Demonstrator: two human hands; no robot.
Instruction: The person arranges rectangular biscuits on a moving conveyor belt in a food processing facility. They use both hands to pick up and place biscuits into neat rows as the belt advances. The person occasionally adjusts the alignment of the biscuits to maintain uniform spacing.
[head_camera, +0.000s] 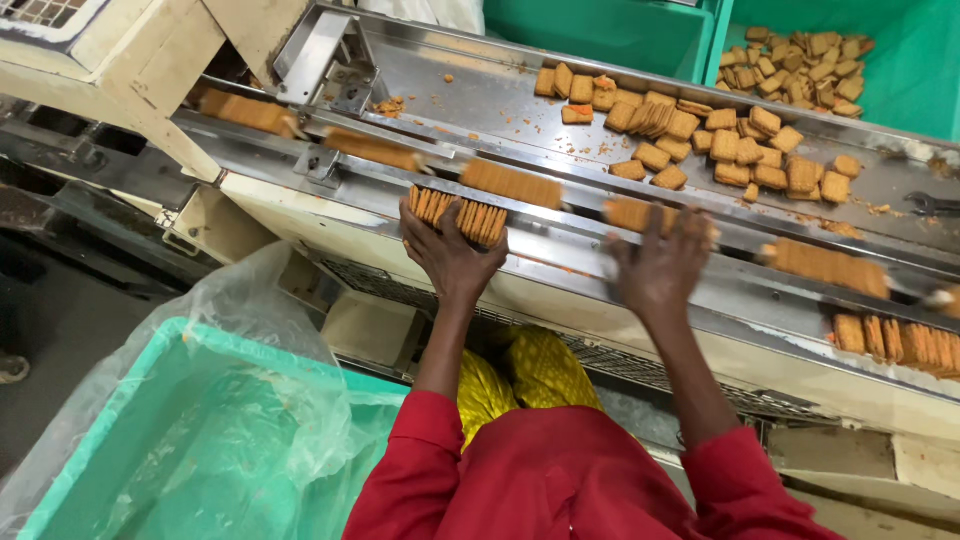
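**Two hands at the biscuit line**

One short stack of biscuits (458, 216), standing on edge in a row, sits in the grip of the left hand (447, 252), whose fingers curl up around its underside at the near edge of the steel conveyor (560, 255). The right hand (658, 268) is spread flat with fingers apart just beside it, blurred, its fingertips over another stack (634, 214) on the same track; whether it presses that stack I cannot tell.

More blurred stacks ride the track: one (512, 184) just behind the left hand, one (372, 149) further toward the left end, one (243, 112) near the cream machine housing (150, 60), and one (826, 266) toward the right end. A neat row of upright biscuits (900, 343) lies at the near right end.

Beyond the track, a sloped steel tray (480, 95) carries a loose pile of square biscuits (700, 140) and crumbs. Behind it, a green bin (900, 90) holds more loose biscuits (800, 65).

Below the near left corner stands a green crate (120, 440) lined with a clear plastic bag (250, 330). Red sleeves (560, 480) cover both arms.
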